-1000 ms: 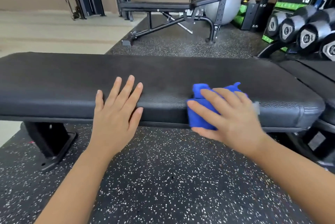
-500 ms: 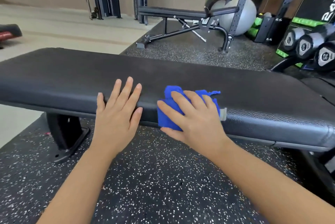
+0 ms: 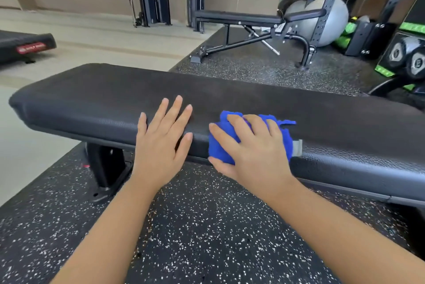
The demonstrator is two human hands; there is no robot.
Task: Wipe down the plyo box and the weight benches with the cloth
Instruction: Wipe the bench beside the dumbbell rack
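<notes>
Blue cloth (image 3: pixel 220 150) draped over front edge of black weight bench (image 3: pixel 92 99), right hand (image 3: pixel 255 152) pressing it with fingers spread, left hand (image 3: pixel 161 145) flat and open on bench just beside

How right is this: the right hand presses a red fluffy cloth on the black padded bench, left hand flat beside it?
Colour is wrong: the head view shows a blue fluffy cloth; right hand, black padded bench, left hand as stated.
</notes>
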